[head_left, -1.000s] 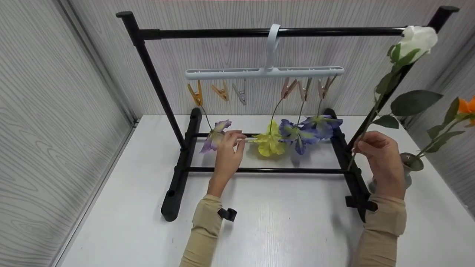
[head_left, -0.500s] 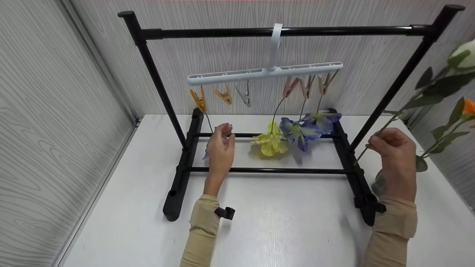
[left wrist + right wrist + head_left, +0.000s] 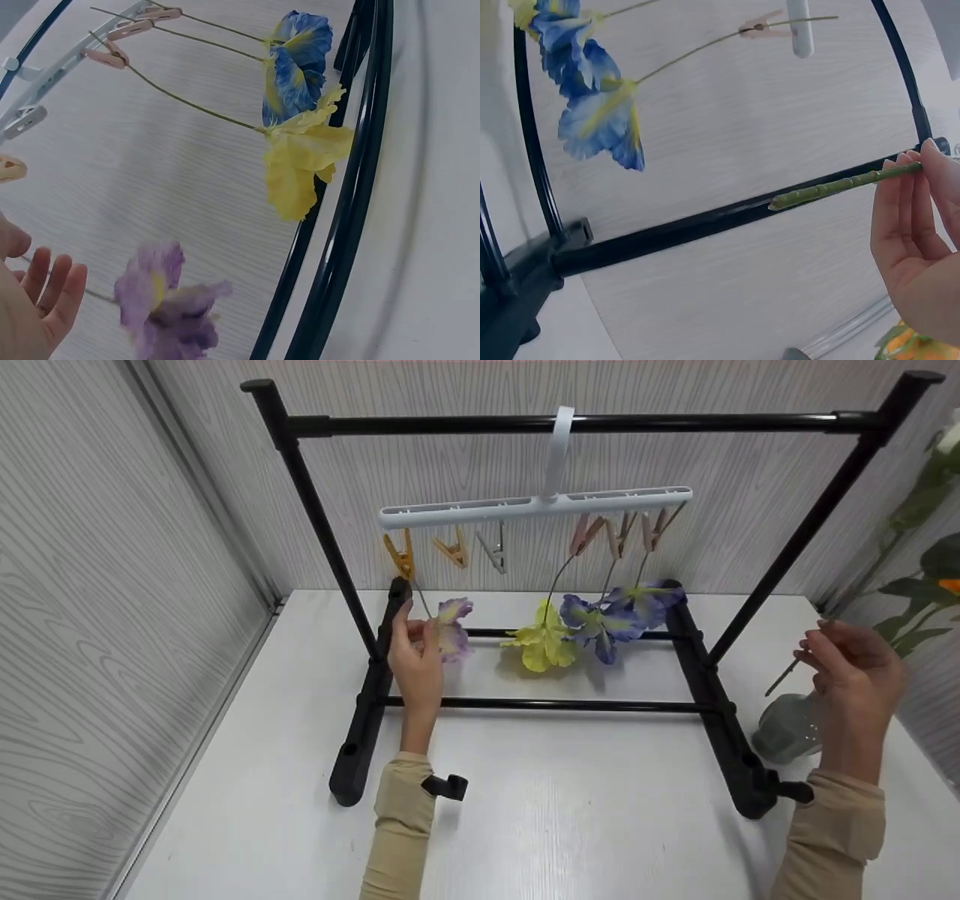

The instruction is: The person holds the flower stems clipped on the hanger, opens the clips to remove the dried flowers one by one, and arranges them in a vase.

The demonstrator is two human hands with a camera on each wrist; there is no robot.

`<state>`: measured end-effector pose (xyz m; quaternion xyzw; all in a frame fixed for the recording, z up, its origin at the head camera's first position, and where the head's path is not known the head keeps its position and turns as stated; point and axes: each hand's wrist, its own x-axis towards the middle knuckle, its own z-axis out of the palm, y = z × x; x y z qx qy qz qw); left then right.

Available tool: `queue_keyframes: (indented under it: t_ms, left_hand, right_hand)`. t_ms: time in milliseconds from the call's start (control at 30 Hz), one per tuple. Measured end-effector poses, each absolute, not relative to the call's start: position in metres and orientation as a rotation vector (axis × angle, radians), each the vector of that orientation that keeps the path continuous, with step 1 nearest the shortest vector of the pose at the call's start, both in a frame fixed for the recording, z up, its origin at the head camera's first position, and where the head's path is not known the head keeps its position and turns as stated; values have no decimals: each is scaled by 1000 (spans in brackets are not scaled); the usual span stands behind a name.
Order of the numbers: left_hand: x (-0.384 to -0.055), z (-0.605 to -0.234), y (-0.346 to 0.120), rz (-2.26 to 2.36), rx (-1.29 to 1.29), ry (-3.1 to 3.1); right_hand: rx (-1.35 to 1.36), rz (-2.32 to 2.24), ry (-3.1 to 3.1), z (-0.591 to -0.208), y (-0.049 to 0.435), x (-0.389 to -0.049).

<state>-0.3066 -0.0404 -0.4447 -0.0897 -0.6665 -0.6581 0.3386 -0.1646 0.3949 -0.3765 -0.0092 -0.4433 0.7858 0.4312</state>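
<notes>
Currently we see the right hand (image 3: 861, 682) pinching a green stem (image 3: 817, 190) between thumb and fingertips, its bare end slanting down near the grey vase (image 3: 784, 729); the left hand (image 3: 417, 667) is just beside the purple flower (image 3: 453, 634), its fingers loosely curved with the thumb apart, though we cannot tell whether they touch the thin stem (image 3: 101, 297). We find that flower hanging beneath the orange clip (image 3: 403, 561)

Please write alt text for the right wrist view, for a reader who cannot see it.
A right hand pinches a green stem, its bare end pointing left, in front of a black bar. Blue flowers show at upper left; an orange flower is partly visible at lower right.
</notes>
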Motion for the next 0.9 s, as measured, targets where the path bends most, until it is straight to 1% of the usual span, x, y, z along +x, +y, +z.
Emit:
queue_keyframes:
  t_ms: [133,267,467,533,700,900]
  left_hand:
    - [-308,-447,-41,-1685,-206,-1763]
    - [-308,-448,-39,-1720,-185,-1768]
    - [-308,-447,-35,-1730,-198,-1795]
    - [-307,-446,-34,-1734,-197,-1802]
    - [-309,-444,-34,-1753,-147,-1774]
    - [-312,-445,-37,-1749,-200,-1776]
  right_hand:
    - [-86,1873,-1093,-376,400,-164]
    - [-85,1777,-1073,-376,402,-166]
    - [-93,1560,-1125,-376,409,-159]
    - [-159,1479,-1155,-374,409,-155]
    - [-430,1331,-1190,-367,406,-145]
    - [-560,1346,-1080,-366,416,-141]
